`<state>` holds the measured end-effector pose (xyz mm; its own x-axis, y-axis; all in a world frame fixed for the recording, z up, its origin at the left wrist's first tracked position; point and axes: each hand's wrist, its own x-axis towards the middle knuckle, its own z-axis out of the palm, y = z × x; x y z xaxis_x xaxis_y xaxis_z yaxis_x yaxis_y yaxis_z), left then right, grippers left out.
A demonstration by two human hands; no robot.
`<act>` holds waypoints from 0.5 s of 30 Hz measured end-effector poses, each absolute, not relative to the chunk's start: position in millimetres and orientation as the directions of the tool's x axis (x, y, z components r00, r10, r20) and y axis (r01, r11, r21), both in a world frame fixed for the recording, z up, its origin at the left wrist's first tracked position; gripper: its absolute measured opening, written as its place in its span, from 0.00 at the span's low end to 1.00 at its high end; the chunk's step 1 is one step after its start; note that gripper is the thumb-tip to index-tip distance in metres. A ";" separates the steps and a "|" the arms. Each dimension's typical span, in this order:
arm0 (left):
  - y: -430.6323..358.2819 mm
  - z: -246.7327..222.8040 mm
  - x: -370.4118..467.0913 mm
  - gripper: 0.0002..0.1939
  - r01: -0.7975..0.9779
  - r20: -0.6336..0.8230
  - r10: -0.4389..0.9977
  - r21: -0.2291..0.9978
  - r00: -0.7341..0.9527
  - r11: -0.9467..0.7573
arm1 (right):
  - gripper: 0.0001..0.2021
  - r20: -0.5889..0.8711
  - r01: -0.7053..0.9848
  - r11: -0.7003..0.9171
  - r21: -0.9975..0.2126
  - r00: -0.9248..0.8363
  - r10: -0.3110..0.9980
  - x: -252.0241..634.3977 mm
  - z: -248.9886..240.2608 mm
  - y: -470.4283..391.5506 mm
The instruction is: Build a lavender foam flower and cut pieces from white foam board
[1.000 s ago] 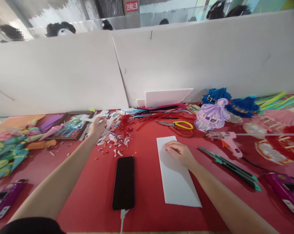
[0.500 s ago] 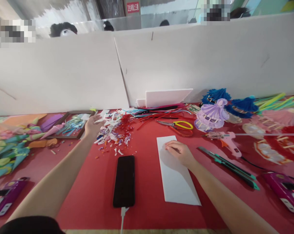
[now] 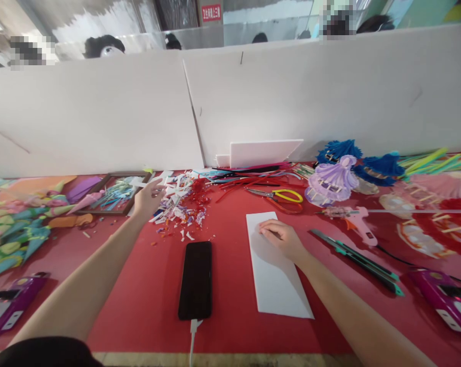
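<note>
My left hand [image 3: 148, 198] reaches to the near left edge of a heap of white and coloured scraps [image 3: 177, 196]. Its fingers are apart, and I see nothing held between them. Over the upper part of a white rectangular board [image 3: 280, 280], which lies flat, rests my right hand [image 3: 280, 237]. The fingers there are curled in with the tips close together; whether they pinch something small is hidden. Between my forearms lies a black phone [image 3: 195, 280] with a white cable plugged into its lower end.
Right of the board lie a utility knife [image 3: 356, 262], a pink glue gun [image 3: 362, 224] and yellow-handled pliers [image 3: 287, 195]. Pleated dress-like crafts [image 3: 332, 178] stand behind them. A shallow frame [image 3: 129, 208] and folded coloured pieces [image 3: 20, 229] are at left. White panels [image 3: 310, 92] wall off the back.
My left hand has shifted slightly right along the scraps, its fingers now more bent. The right hand has stayed put on the board. The whole view has moved a little.
</note>
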<state>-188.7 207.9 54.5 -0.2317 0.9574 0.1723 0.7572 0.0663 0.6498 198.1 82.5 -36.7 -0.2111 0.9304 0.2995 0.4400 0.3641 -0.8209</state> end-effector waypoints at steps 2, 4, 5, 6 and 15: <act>205.1 59.5 -186.7 0.17 0.798 0.165 0.964 0.598 -0.206 0.068 | 0.08 0.319 0.456 0.395 -0.797 -0.238 0.917 196.8 -33.2 81.2; 201.9 64.6 -184.2 0.17 0.829 0.174 0.964 0.554 -0.203 0.074 | 0.07 0.334 0.477 0.429 -0.767 -0.274 0.902 195.9 -30.5 80.3; 200.3 66.8 -182.7 0.17 0.841 0.181 0.963 0.536 -0.199 0.072 | 0.07 0.339 0.489 0.444 -0.751 -0.291 0.895 195.6 -29.9 80.1; 198.8 68.7 -181.1 0.17 0.851 0.189 0.963 0.521 -0.190 0.066 | 0.08 0.342 0.501 0.456 -0.736 -0.306 0.888 195.6 -29.8 80.2; 186.6 64.4 -164.3 0.17 0.882 0.286 0.937 0.470 -0.201 0.046 | 0.10 0.357 0.513 0.537 -0.670 -0.412 0.838 201.3 -37.9 79.7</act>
